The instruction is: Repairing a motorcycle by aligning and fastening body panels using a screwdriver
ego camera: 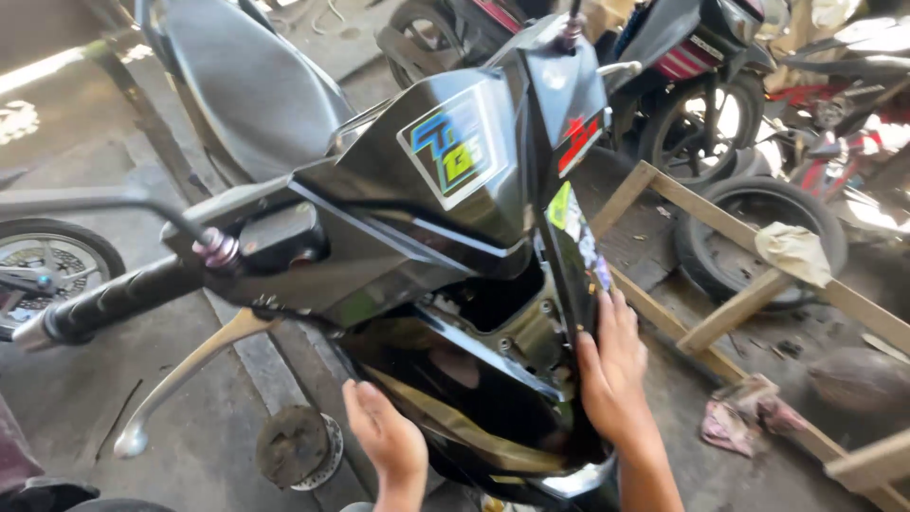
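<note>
A black motorcycle front cowl (445,237) with coloured stickers fills the middle of the view. My left hand (387,439) lies flat against the lower left edge of the glossy black front panel (464,389). My right hand (613,365) presses with fingers up on the panel's right edge, just below a stickered side strip (573,237). Between the hands the panel has an opening with bolts and inner parts showing. Neither hand holds a tool.
The left handlebar grip (114,301) and silver brake lever (185,374) jut out at lower left. A round metal disc (299,446) lies on the concrete floor. A wooden frame (739,303), a loose tyre (758,237), rags and other motorcycles (692,66) stand to the right.
</note>
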